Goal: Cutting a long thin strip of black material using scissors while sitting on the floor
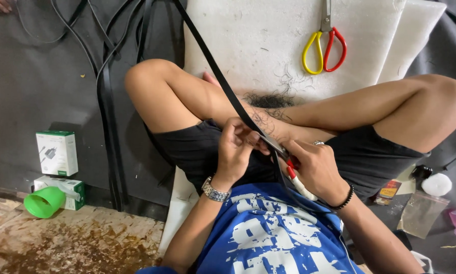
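I sit cross-legged on a white foam mat (258,35). My left hand (236,150) pinches a long black strap (223,83) that runs up and away to the top of the view. My right hand (314,167) grips a knife with a red and white handle (299,183), its blade against the strap just beside my left fingers. A watch sits on my left wrist, a black bead bracelet on my right. Fine black shavings (271,100) lie on the mat past my shins.
Scissors with one yellow and one red handle (324,48) lie on the mat at the back. More black straps (109,101) trail along the dark floor at left. Two small white boxes (57,152) and a green cup (44,202) stand at left; small packets and a bottle (431,195) at right.
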